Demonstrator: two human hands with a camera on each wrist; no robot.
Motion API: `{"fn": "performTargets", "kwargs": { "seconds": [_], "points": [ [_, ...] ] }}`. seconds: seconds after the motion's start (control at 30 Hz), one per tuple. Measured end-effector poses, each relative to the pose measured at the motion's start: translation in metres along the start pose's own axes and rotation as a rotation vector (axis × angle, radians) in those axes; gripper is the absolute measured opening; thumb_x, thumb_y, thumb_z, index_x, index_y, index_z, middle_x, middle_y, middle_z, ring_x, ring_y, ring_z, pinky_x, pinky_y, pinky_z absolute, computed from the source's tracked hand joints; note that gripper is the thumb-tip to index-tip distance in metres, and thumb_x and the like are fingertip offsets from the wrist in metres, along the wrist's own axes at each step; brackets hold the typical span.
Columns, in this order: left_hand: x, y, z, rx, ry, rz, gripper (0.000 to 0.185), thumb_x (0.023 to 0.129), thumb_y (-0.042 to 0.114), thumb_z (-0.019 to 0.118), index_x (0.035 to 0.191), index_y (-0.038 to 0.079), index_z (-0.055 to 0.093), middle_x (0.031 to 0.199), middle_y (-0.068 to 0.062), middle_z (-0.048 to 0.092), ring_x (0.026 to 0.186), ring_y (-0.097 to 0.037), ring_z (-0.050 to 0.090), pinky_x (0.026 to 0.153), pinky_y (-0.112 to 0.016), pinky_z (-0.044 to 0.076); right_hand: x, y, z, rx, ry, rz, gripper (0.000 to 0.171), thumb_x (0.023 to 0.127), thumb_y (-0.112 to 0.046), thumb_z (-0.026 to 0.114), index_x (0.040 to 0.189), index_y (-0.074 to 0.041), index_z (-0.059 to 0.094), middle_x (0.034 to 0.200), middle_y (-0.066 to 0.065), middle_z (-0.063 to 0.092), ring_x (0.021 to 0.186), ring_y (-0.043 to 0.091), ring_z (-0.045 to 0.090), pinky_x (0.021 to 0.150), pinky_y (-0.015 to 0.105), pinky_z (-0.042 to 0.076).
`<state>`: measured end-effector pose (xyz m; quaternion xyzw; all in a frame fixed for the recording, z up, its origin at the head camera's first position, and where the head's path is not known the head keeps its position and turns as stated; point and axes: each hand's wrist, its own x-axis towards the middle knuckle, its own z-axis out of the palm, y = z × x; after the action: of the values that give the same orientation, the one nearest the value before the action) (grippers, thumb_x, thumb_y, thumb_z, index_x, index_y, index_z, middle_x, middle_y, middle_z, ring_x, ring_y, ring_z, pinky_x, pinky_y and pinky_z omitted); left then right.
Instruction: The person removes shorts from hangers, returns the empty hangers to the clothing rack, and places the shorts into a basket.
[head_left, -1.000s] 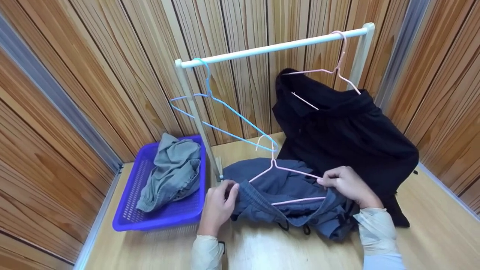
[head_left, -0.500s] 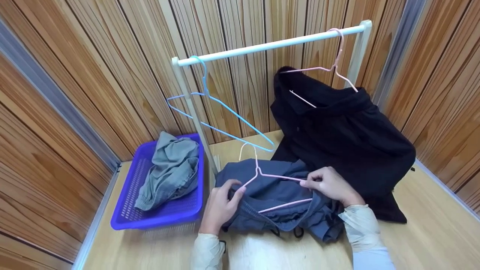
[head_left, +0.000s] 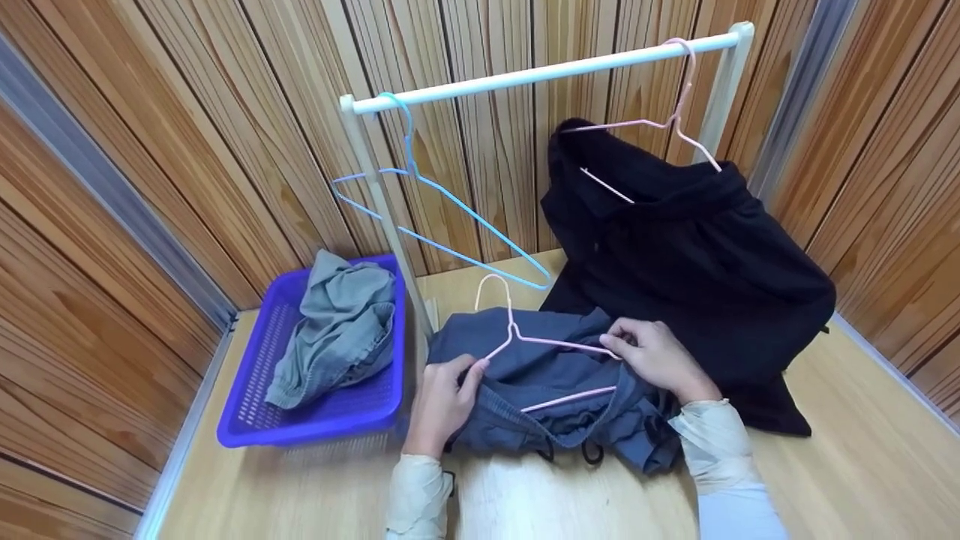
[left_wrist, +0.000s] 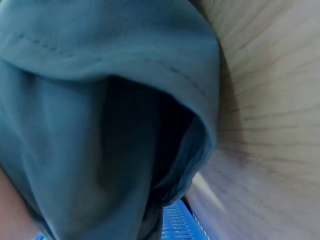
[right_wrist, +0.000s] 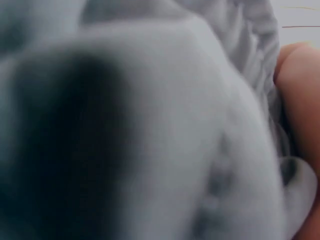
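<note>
**Both hands on blue-grey garment and pink hanger, front of desk**

Head view. Blue-grey garment lies bunched on the desk near its front edge, roughly midway along it, just in front of the rack's left post. A pink hanger lies on and partly inside the garment, hook pointing toward the back of the desk. Left hand: grip closed, fingers curled on the garment's left edge by the hanger's left arm. Right hand: grip closed, pinching the hanger's right shoulder together with the cloth. Both sleeves pale. White rack stands toward the back edge of the desk. A blue hanger hangs bare at the rail's left end; a second pink hanger at the right end carries a black garment, whose hem rests on the desk just beside the blue-grey one. Purple basket sits at the left edge of the desk, a grey garment heaped in it.

Left wrist view. Very close: folds of the blue-grey garment fill the frame, the desk to the right, a sliver of the basket at the bottom. Fingers not clearly visible.

Right wrist view. Blurred cloth fills most of the frame; a fingertip presses against it at the right.
</note>
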<state>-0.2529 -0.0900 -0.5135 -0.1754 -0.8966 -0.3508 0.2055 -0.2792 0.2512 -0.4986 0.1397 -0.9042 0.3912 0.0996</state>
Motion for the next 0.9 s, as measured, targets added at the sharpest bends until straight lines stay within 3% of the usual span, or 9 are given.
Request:
{"fn": "performTargets", "kwargs": {
  "seconds": [0.17, 0.43, 0.73, 0.9],
  "points": [
    [-0.0013, 0.0005, -0.0016, -0.018, 0.029, 0.012, 0.028, 0.105, 0.031, 0.067, 0.082, 0.018, 0.074, 0.071, 0.004, 0.068, 0.065, -0.007, 0.056, 0.064, -0.023, 0.049, 0.0008, -0.0034, -0.0007, -0.075, 0.095, 0.023, 0.015, 0.099, -0.023, 0.073, 0.087, -0.015, 0.075, 0.067, -0.002, 0.062, 0.064, 0.007, 0.051, 0.064, 0.024, 0.040],
    [-0.0007, -0.0016, -0.0036, -0.040, 0.049, 0.010, 0.027, 0.103, 0.028, 0.070, 0.080, 0.016, 0.077, 0.070, 0.003, 0.070, 0.063, -0.005, 0.056, 0.063, -0.024, 0.051, 0.0011, -0.0058, -0.0013, -0.143, 0.217, 0.037, 0.016, 0.097, -0.024, 0.076, 0.084, -0.014, 0.074, 0.062, 0.001, 0.060, 0.066, 0.021, 0.058, 0.066, 0.035, 0.043],
    [0.0009, -0.0048, -0.0072, -0.038, 0.073, 0.008, 0.024, 0.102, 0.026, 0.071, 0.084, 0.013, 0.081, 0.078, 0.001, 0.079, 0.069, -0.012, 0.072, 0.067, -0.032, 0.059, 0.0009, -0.0021, -0.0044, -0.138, 0.310, 0.048, 0.016, 0.097, -0.021, 0.076, 0.085, -0.010, 0.076, 0.058, 0.005, 0.063, 0.062, 0.023, 0.060, 0.068, 0.041, 0.048],
    [-0.0003, -0.0072, -0.0073, -0.048, 0.082, 0.015, 0.024, 0.103, 0.026, 0.071, 0.089, 0.010, 0.083, 0.083, 0.000, 0.082, 0.074, -0.015, 0.077, 0.070, -0.035, 0.062, 0.0000, -0.0002, -0.0053, -0.113, 0.376, 0.058, 0.014, 0.097, -0.018, 0.076, 0.088, -0.008, 0.077, 0.071, 0.011, 0.075, 0.069, 0.030, 0.066, 0.072, 0.045, 0.049]
  ]
}}
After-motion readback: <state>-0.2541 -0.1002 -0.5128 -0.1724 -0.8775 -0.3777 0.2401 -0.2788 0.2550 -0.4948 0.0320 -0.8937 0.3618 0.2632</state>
